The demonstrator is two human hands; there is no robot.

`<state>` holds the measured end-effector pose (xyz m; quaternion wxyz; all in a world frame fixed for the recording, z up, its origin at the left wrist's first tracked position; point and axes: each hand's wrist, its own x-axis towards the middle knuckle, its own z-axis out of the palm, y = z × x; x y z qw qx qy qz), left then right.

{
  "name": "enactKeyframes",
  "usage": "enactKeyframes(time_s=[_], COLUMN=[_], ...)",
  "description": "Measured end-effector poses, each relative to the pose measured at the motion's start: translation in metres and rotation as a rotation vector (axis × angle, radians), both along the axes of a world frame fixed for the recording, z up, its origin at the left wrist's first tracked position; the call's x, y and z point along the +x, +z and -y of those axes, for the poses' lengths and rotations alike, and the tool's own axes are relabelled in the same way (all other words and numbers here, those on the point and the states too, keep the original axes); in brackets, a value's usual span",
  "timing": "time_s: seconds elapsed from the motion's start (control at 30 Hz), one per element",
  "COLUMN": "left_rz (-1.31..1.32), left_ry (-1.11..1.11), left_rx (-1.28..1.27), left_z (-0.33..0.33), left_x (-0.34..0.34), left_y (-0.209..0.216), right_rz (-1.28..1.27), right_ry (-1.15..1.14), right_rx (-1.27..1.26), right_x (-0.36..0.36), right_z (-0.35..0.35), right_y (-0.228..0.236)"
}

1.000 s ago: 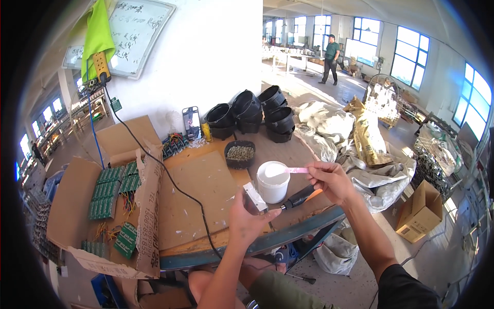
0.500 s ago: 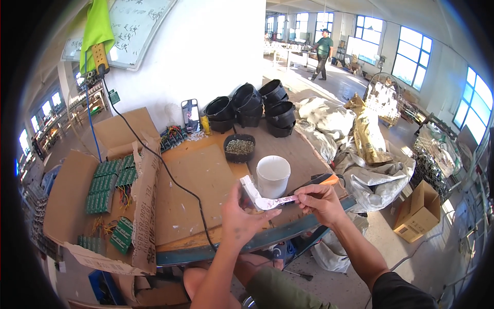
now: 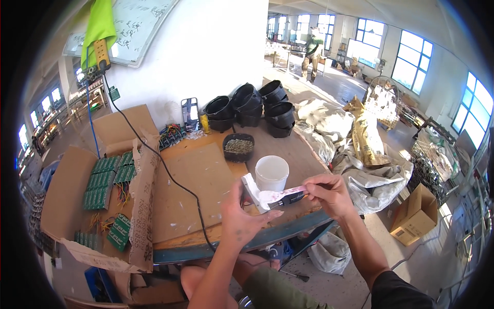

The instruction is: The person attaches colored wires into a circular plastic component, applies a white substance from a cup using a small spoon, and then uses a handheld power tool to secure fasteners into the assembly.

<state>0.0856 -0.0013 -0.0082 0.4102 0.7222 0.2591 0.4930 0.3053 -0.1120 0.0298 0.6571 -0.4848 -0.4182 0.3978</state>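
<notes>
My left hand (image 3: 237, 219) grips a white angular plastic part (image 3: 250, 186) above the table's front edge. Pinched between the fingers of my right hand (image 3: 330, 196) is a flat stick (image 3: 292, 191), pinkish with white smeared on its end. That white end touches the part or lies just over it; which of the two I cannot tell. Right behind them stands a white cup (image 3: 271, 175). A dark tool (image 3: 295, 199) on the table is partly hidden by the stick and my right hand.
A cardboard box (image 3: 145, 206) with green circuit boards (image 3: 100, 190) stands at the left. A black cable (image 3: 177, 181) crosses the table. Behind the cup are a black bowl of small pieces (image 3: 238, 147) and several black pots (image 3: 247, 105). Pale sacks (image 3: 373, 180) lie at the right.
My right hand has shifted a little right and upward, tilting the stick more. My left hand stays nearly in place with the white part. A distant person has moved left.
</notes>
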Motion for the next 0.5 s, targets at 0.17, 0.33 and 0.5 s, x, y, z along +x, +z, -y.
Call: enactKeyframes(time_s=[0.17,0.33,0.5], left_rz=[-0.006,-0.016,-0.021], left_ry=[0.011,0.019,0.036], left_rx=[0.004,-0.014,-0.036], left_z=[0.0,-0.001,0.006], left_x=[0.0,-0.003,-0.004], left_y=[0.0,-0.003,0.007], right_rz=[-0.007,-0.008,0.108], right_ry=[0.06,0.069,0.031], right_rx=[-0.029,0.001,0.07], right_x=[-0.004,-0.011,-0.014], right_z=[0.007,0.014,0.015], right_y=[-0.009,-0.011,-0.012])
